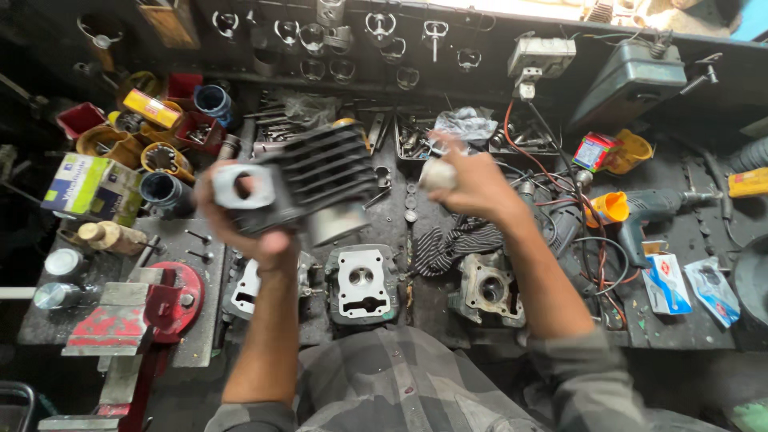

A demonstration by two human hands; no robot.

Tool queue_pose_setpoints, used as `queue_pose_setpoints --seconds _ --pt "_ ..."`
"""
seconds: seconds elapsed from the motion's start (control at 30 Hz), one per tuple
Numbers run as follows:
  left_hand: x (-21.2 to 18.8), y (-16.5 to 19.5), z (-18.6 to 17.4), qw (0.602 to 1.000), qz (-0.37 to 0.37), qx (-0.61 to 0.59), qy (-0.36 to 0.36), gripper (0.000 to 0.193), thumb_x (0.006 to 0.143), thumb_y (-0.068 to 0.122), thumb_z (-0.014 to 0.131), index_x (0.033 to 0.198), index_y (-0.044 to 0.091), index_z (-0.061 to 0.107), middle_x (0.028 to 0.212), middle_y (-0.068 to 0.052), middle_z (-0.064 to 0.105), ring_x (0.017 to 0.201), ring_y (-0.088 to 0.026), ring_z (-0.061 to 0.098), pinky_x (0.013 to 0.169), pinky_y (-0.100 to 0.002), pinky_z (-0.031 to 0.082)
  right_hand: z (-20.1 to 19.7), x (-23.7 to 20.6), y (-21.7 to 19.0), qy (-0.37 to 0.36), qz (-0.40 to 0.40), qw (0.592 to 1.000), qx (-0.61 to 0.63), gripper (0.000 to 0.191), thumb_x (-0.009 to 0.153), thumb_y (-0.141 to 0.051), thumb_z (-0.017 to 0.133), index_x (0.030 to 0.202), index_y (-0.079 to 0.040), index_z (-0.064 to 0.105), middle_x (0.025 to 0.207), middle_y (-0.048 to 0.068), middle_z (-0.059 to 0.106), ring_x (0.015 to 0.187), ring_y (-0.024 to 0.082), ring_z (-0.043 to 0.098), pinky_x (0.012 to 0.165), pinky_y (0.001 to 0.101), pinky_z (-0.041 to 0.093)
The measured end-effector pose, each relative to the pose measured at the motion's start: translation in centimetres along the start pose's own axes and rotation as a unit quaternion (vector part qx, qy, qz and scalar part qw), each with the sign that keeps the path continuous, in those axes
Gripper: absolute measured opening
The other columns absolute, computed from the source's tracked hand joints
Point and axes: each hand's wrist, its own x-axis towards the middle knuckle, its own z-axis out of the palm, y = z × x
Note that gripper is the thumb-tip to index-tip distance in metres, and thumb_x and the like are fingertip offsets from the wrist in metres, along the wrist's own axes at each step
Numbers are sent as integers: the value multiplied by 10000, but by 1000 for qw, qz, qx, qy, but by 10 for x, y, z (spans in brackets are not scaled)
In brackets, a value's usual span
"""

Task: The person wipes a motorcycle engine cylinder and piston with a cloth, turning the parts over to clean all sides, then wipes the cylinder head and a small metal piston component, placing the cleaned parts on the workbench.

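Red bench vise, cyl. heads on bench, elec. drill, striped rag, plastic bins

I see a dark workbench; on it two cylinder heads, red vise, striped rag, drill, orange funnel, boxes.

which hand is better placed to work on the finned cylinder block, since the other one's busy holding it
Right. The left hand is clamped around the finned cylinder block, holding it up, while the right hand hovers beside it with only a small pale object, blurred.
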Motion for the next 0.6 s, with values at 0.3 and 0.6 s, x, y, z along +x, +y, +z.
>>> queue_pose_setpoints --seconds 0.3,0.6 --pt "14 72 -15 975 173 -37 135 1123 723 823 754 1456 19 475 1305 -68 567 1173 -193 611 1037 -358 553 113 80 -36 -236 -75 885 -393 807 825 -264 719 1534 -132 354 1099 119 747 981 339 730 963 649 371" --pt "26 116 -1 976 183 36 109 1139 760 857 685 1494 28 422 1361 -79 518 1225 -186 572 1092 -344 531 75 64 -71 -84 -245 939 -225 779 692 -383 790 1385 -129 543 1293 109 676 1204 347 619 973 681 361"
